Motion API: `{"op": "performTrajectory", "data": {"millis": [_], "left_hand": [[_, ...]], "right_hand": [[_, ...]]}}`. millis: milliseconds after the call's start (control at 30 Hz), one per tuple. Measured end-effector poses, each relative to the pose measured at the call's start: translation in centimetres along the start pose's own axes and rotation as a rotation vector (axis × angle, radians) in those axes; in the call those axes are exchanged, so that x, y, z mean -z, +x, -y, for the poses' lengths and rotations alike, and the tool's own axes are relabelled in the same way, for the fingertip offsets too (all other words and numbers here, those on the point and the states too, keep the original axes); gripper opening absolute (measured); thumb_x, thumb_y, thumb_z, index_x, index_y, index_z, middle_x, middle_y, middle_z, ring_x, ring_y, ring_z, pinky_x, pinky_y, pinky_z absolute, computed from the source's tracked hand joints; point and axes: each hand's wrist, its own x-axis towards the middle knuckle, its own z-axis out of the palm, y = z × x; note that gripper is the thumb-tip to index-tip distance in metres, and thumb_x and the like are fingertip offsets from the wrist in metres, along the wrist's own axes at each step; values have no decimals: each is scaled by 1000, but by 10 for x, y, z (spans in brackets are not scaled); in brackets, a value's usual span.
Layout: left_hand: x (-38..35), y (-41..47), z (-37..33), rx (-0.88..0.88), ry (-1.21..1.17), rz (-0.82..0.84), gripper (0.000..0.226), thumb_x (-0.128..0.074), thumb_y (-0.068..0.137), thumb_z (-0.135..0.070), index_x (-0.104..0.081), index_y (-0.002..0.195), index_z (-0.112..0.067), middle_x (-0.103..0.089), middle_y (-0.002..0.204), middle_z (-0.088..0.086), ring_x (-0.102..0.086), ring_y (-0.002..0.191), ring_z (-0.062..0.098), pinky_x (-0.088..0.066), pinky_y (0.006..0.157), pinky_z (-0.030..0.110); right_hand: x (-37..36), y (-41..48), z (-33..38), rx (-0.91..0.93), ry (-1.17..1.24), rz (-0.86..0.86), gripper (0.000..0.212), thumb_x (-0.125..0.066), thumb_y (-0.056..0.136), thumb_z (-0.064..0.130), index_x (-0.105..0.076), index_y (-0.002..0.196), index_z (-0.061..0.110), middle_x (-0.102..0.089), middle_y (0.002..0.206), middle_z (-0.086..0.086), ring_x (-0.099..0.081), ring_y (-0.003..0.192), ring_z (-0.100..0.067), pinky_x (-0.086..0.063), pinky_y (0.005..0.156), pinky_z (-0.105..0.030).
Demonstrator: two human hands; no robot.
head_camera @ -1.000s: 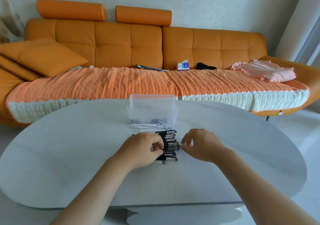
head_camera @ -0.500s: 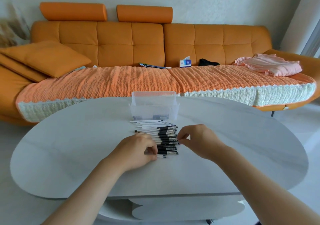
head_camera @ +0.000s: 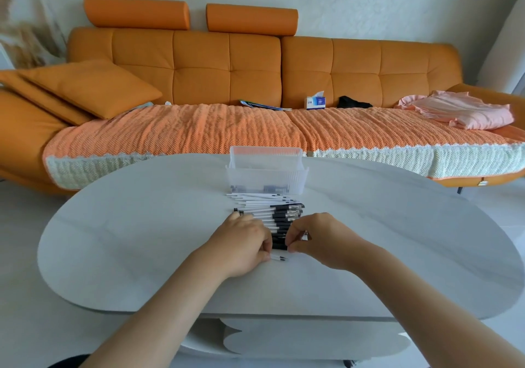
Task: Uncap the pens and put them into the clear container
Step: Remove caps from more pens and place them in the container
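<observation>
Step in hand, as I judge it: uncapping one pen at the end of the row farthest from the clear container (head_camera: 266, 172).

- My left hand (head_camera: 245, 244) is gripping a pen (head_camera: 279, 258), fingers curled round its white barrel. Only the short tip end is showing, pointing toward my right hand. The tip looks bare, so the cap seems to be off or just coming off.
- My right hand (head_camera: 316, 239) is sitting just beside the left, fingers curled and tips pinched together at the dark grip ends of the pens. I cannot tell whether they are pinching a cap or only touching the row.
- The row of pens (head_camera: 284, 217) is lying side by side on the table (head_camera: 136, 240), running from my hands up to the container's front wall. The ones nearest the container look like plain white barrels (head_camera: 255, 196). The ones nearer me are showing black grips.
- The container is standing upright. Small dark pieces are lying at its bottom, but I cannot tell what they are.

Progress: early, with most pens lying outside the container.

Next move calls for: getting the cap clear, then lifting the pen over the row and lowering it into the container's open top without scattering the others.
</observation>
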Motion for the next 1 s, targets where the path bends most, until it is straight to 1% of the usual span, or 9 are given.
{"op": "performTrajectory", "data": {"millis": [200, 333, 467, 567, 667, 733, 800, 867, 1000], "left_hand": [[0, 0, -1, -24, 39, 24, 10, -59, 91, -41, -61, 95, -32, -51, 98, -14, -41, 107, 10, -27, 97, 30], [-3, -2, -1, -56, 75, 31, 11, -54, 95, -36, -58, 101, -28, -51, 107, -8, -38, 110, 13, -23, 91, 25], [-4, -8, 0, -104, 32, -40, 7, -51, 98, -29, -56, 98, -24, -49, 102, -8, -40, 103, 12, -30, 92, 24], [4, -8, 1, -69, -79, -104, 8, -46, 100, -25, -44, 92, -24, -48, 96, -11, -42, 92, 9, -31, 78, 23], [10, -10, 2, 34, -202, -130, 7, -43, 101, -25, -39, 96, -25, -50, 89, -11, -48, 80, 12, -40, 67, 28], [9, -10, 3, 69, -256, -121, 2, -43, 101, -26, -44, 103, -25, -50, 90, -14, -50, 81, 10, -44, 70, 29], [7, -8, 3, 72, -295, -128, 7, -45, 101, -25, -50, 107, -25, -50, 93, -16, -50, 84, 6, -43, 70, 25], [5, -6, 3, 69, -312, -142, 8, -48, 100, -24, -53, 107, -25, -52, 95, -17, -49, 84, 3, -42, 69, 21], [6, -4, 4, 92, -342, -141, 8, -47, 100, -25, -53, 106, -25, -57, 101, -15, -53, 89, 6, -47, 77, 29]], "right_hand": [[1, 0, 4, -14, 63, -17, 12, -74, 86, 18, -77, 94, 27, -58, 72, 22, -51, 62, 20, -38, 56, -3], [-1, 1, 5, -8, 55, -15, 9, -74, 85, 23, -77, 91, 29, -64, 78, 22, -52, 67, 18, -38, 60, -4], [-2, -1, 4, 7, 52, -16, 7, -71, 87, 25, -76, 91, 30, -66, 82, 21, -53, 69, 17, -38, 60, -5], [0, -1, 4, -10, 115, -68, 8, -71, 87, 25, -75, 85, 31, -68, 80, 19, -56, 68, 11, -39, 60, -9], [2, 0, 4, -35, 190, -176, 9, -72, 88, 26, -75, 83, 32, -68, 78, 19, -55, 62, 6, -40, 58, -10], [3, 1, 4, -33, 224, -238, 9, -72, 88, 24, -74, 83, 31, -65, 67, 23, -54, 59, 6, -40, 57, -10], [4, 0, 6, -33, 257, -266, 9, -73, 87, 21, -73, 83, 29, -59, 58, 31, -53, 55, 5, -39, 55, -8], [5, 0, 6, -25, 271, -269, 10, -73, 87, 20, -73, 83, 28, -56, 55, 34, -53, 54, 6, -38, 54, -6], [5, 0, 7, -11, 269, -228, 8, -72, 88, 19, -74, 85, 26, -55, 54, 35, -53, 55, 9, -38, 54, -5]]}}
